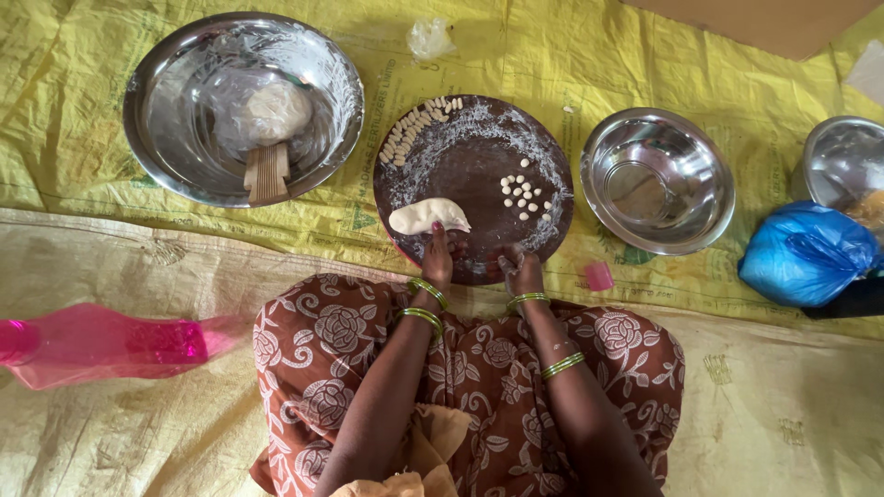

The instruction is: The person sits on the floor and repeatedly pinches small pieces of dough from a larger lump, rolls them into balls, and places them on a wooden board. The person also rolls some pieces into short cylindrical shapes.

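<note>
1. Near the centre of the frame, your left hand rests on the near edge of a dark round board dusted with flour, fingers extended and grasping nothing, fingertips just touching an oval piece of dough that lies on the board's lower left part.
2. Your right hand sits beside it on the same near edge, fingers curled; whether it pinches anything you cannot tell from this view.
3. Small dough balls cluster on the right part of the board, well apart from the oval piece, and a curved row of shaped dough pieces lines its upper left rim.
4. At the upper left of the frame, a large steel bowl holds a lump of dough under clear plastic, with a small wooden tool leaning inside.
5. Right of the board stands an empty steel bowl, a small pink cap just below it.
6. At the right edge lies a blue plastic bag; at the lower left, a pink bottle rests on its side.
7. Everything sits on a yellow woven sheet.
</note>
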